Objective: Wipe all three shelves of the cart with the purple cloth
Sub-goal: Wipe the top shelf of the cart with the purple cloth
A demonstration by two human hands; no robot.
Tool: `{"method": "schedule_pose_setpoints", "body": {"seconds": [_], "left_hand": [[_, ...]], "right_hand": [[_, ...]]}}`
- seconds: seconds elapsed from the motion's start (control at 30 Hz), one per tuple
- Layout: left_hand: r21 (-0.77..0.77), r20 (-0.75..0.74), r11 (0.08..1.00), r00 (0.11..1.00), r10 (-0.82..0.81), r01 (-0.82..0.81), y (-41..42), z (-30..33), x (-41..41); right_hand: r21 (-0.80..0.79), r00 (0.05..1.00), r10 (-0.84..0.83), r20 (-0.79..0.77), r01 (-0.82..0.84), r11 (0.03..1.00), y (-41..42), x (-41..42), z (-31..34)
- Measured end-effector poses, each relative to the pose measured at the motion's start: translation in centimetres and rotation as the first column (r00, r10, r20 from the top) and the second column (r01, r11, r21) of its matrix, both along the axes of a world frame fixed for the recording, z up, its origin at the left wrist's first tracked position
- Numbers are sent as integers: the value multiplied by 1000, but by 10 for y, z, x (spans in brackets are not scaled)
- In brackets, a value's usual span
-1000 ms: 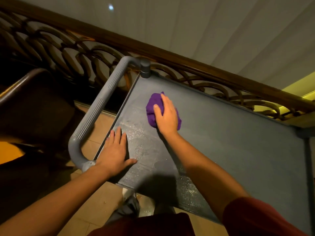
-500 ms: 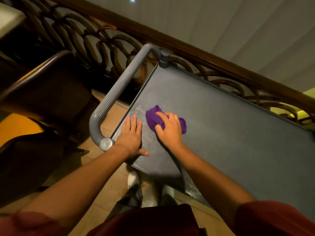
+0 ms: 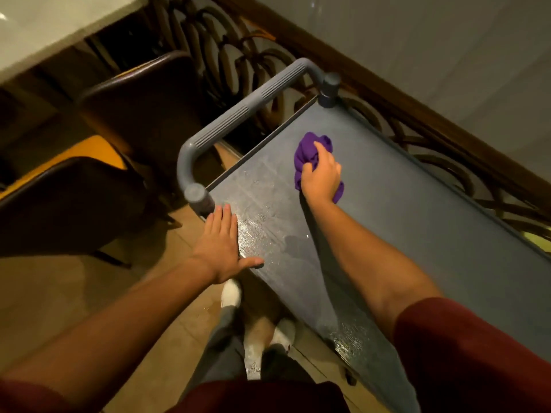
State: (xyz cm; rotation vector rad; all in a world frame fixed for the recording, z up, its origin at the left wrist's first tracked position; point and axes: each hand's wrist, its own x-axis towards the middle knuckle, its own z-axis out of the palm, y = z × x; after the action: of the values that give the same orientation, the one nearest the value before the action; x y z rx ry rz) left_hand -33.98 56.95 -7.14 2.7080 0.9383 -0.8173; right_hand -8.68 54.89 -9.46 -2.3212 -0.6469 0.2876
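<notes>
The cart's grey top shelf (image 3: 417, 210) runs from the centre to the lower right, with wet streaks near its left end. A bunched purple cloth (image 3: 307, 156) lies on that shelf near the handle end. My right hand (image 3: 320, 178) grips the cloth and presses it to the surface. My left hand (image 3: 222, 244) rests flat with fingers spread on the shelf's near corner, beside the post of the grey handle (image 3: 238, 120). The lower shelves are hidden under the top one.
A carved wooden railing (image 3: 417, 114) runs along the cart's far side. Dark chairs (image 3: 74, 204) with yellow seats and a pale tabletop (image 3: 59, 25) stand to the left. My white shoes (image 3: 231, 293) stand on the tiled floor under the cart's near edge.
My right hand has pushed the cloth away from me toward the shelf's far edge, and now grips it more tightly. The left hand stays flat on the near corner. The view has shifted left.
</notes>
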Motion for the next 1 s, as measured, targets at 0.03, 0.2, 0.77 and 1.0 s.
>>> {"method": "schedule_pose_setpoints", "body": {"seconds": [0.03,0.2,0.77,1.0], "left_hand": [[8,10,1000,1000,11,-11,-2,-4,-2],[26,-11,1000,1000,-5,5,2,-12,2],[-81,-33,996,998,-50,47,2,-14,6],[-49,-217,998,976,-39,29,1,-3,22]], "right_hand": [[3,997,82,6,-82,997,-4,-8,-2],[11,893,451,-1,-451,893,-61,-56,-5],[-455,978,208,-27,-197,868,-83,-136,15],[-393,859,489,153,-401,827,-95,-119,7]]}}
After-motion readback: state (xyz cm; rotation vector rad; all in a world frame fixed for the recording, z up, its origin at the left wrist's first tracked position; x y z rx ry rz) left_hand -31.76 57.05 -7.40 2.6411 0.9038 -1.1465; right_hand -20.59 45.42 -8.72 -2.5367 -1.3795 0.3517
